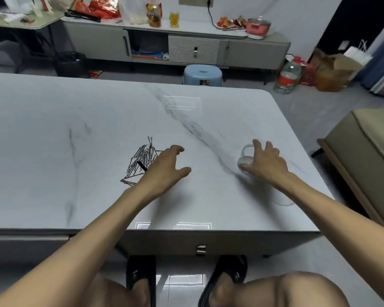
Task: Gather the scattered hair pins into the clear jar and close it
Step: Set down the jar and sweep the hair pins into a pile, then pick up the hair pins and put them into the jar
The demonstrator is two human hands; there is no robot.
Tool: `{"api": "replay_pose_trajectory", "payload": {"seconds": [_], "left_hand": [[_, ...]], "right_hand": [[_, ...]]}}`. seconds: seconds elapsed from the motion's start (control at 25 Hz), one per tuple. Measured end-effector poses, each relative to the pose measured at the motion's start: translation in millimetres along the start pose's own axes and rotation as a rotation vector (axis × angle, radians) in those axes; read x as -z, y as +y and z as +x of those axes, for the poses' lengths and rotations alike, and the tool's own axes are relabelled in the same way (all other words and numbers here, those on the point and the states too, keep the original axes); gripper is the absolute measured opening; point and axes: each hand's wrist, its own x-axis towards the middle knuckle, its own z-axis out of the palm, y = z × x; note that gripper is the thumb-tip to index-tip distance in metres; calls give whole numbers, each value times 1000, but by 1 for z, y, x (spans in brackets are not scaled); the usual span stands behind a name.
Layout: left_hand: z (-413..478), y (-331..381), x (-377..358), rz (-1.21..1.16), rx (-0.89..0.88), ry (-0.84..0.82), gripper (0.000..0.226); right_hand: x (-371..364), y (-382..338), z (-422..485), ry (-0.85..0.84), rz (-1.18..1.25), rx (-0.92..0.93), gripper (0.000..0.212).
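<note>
I take the marble-patterned table [75, 120] as my landmark: one smooth, pale slab with grey veins and rounded corners. On it, left of its middle, lies one loose heap of hair pins [140, 161], thin dark wire with wavy legs, too many and too tangled for me to count; one thicker black piece lies across the heap. My left hand [164, 168] sits at the heap's right edge, fingers spread and released, holding nothing, and I cannot tell whether it touches the pins. Toward the table's right side stands one clear jar [246, 159], round and glassy, its lid blurred. My right hand [265, 161] is curled around the jar's right side, thumb at its near edge, fingers over the top. Near the table's far edge rests one clear rectangular box [182, 103], almost invisible against the marble.
</note>
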Motion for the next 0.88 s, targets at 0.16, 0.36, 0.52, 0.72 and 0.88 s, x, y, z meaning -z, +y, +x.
{"api": "replay_pose_trajectory", "payload": {"seconds": [0.16, 0.36, 0.52, 0.72, 0.88], "left_hand": [[-17, 12, -3, 23, 6, -65, 63], [-20, 9, 5, -75, 4, -31, 85], [-14, -10, 3, -186, -30, 32, 108], [-3, -56, 26, -239, 17, 199, 115], [8, -90, 58, -304, 125, 390, 117]], "right_hand": [[0, 6, 2, -4, 90, -5, 86], [18, -34, -19, 30, 273, 169, 99], [24, -97, -39, -197, 531, 282, 105], [-6, -170, -40, -447, 676, 460, 90], [-25, -187, -18, -231, 558, 459, 32]]}}
